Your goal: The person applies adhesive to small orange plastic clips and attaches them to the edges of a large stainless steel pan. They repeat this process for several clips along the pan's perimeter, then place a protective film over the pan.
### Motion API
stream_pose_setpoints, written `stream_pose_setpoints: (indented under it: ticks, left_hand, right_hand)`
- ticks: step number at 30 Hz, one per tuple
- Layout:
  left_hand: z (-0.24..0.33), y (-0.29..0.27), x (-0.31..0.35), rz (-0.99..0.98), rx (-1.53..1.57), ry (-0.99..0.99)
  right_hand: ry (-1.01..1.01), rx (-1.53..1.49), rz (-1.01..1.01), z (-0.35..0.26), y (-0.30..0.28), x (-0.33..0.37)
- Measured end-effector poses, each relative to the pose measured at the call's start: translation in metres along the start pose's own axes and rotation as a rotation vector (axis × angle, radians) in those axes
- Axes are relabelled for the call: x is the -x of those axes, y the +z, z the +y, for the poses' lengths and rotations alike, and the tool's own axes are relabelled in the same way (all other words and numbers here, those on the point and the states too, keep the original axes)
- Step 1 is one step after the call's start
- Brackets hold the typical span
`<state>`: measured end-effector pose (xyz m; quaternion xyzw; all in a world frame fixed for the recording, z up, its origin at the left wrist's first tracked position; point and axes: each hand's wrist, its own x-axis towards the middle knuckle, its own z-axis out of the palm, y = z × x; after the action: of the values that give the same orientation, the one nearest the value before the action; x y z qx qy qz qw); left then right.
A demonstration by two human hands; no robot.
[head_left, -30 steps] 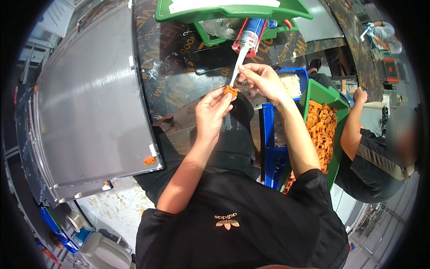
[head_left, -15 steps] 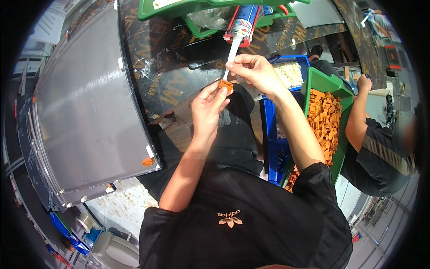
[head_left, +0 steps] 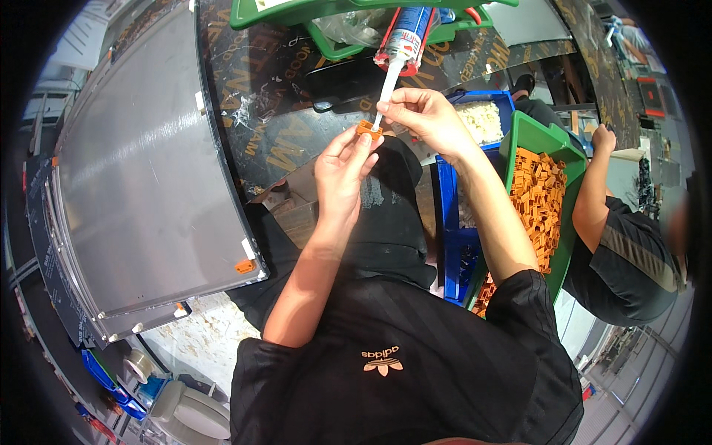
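Between the thumb and fingers of my left hand [head_left: 343, 169] is a small orange plastic piece [head_left: 368, 131], held up over my lap. The white nozzle [head_left: 388, 87] of a sealant cartridge [head_left: 408, 35] points down at it, and its tip meets the piece. My right hand [head_left: 429, 119] pinches that nozzle low down, close to its tip. The blue and white cartridge sits in a red holder at the table's near side; its rear end is hidden by a green bin.
On my right, a green bin [head_left: 577, 159] holds many orange pieces [head_left: 535, 200], beside blue bins [head_left: 448, 215], one with whitish bits [head_left: 482, 122]. Stacked grey panels [head_left: 141, 170] fill the left. A co-worker's arm [head_left: 591, 196] is at far right.
My left hand has turned the orange piece slightly and shifted it a little up and left. The nozzle tip now sits at the piece's right part. My right hand keeps its pinch.
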<state>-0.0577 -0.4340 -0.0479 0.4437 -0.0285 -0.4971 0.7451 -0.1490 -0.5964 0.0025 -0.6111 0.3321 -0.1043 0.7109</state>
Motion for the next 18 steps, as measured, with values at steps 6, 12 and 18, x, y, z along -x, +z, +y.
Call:
stream_pose_setpoints:
  ticks: [6, 12, 18]
  left_hand:
    - [0.0004, 0.0010, 0.0008, 0.006, -0.019, -0.013]
    - [0.0008, 0.0012, 0.0010, 0.000, -0.025, -0.009]
    - [-0.0022, 0.0015, 0.0018, 0.003, -0.066, 0.012]
  right_hand:
    - [-0.005, 0.003, -0.001, -0.0004, -0.0004, -0.0003]
    - [-0.006, -0.007, 0.000, -0.0005, 0.0002, 0.0000]
    - [-0.014, 0.018, 0.007, 0.0015, -0.0008, -0.0010]
